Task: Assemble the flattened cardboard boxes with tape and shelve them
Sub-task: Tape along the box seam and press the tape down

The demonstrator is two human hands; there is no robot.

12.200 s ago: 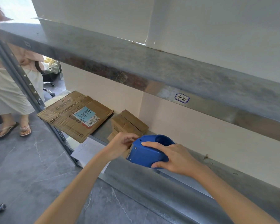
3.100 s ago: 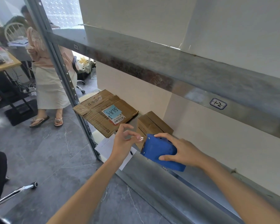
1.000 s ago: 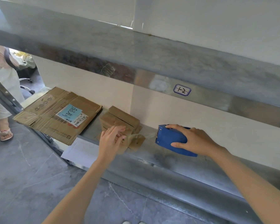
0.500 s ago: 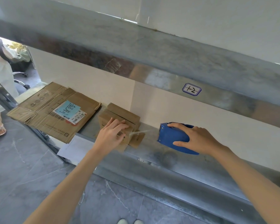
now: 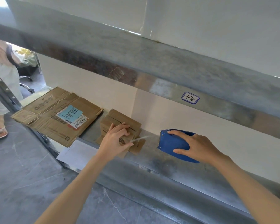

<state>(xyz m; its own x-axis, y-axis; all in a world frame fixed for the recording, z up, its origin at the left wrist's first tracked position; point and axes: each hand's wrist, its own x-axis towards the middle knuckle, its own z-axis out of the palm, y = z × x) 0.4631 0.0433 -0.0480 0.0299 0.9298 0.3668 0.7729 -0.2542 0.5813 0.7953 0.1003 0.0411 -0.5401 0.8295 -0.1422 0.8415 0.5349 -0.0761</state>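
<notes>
Flattened cardboard (image 5: 55, 115) lies at frame left on the shelf (image 5: 152, 160); my left hand (image 5: 115, 140) presses the small box (image 5: 120, 118) at centre, tape strip (image 5: 140, 138) running right to the blue tape dispenser (image 5: 170, 145), gripped by my right hand (image 5: 197, 147).

This is a storeroom or packing corner beside an office. Bare galvanised racking fills the view: a metal shelf (image 5: 168, 160) with a second shelf board (image 5: 168, 65) above it, carried on a dark punched upright (image 5: 5, 92), and the upper board's front edge bears a hand-written bay label (image 5: 190, 98). On the shelf lie flattened cardboard (image 5: 44, 113) with a barcoded shipping label (image 5: 80, 122), a small box (image 5: 120, 118) and a blue tape dispenser (image 5: 171, 141). The floor (image 5: 23, 183) is grey veined tile. Past the rack's end stand a wheeled office chair base (image 5: 25, 83) and another person (image 5: 0, 88) in sandals.
</notes>
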